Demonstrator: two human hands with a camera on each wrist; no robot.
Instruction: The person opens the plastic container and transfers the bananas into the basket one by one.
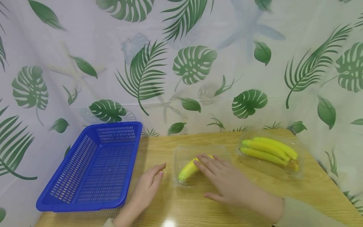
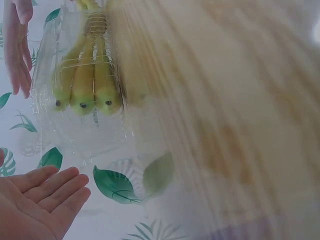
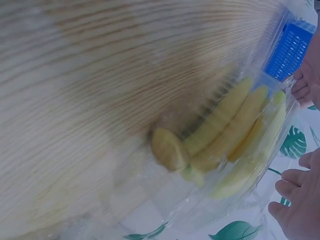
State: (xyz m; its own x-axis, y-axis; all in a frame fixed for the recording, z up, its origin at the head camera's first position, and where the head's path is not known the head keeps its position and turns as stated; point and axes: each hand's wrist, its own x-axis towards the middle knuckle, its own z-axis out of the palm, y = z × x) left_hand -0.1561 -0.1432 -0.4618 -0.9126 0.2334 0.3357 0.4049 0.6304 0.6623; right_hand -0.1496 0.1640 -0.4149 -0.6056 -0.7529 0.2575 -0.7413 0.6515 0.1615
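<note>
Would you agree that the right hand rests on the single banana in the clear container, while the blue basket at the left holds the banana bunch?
Not quite: the blue basket holds nothing. The head view shows the banana bunch in a second clear container at the right. The right hand does rest on the single banana in its clear container.

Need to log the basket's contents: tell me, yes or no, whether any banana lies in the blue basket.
No: in the head view the blue basket holds nothing, while the bananas sit in clear containers on the table.

The right hand (image 1: 227, 179) covers the far end of the banana (image 1: 188, 170). Both wrist views blur the table (image 2: 240, 115). The left hand (image 2: 35, 205) is cut off at the picture's edge.
</note>
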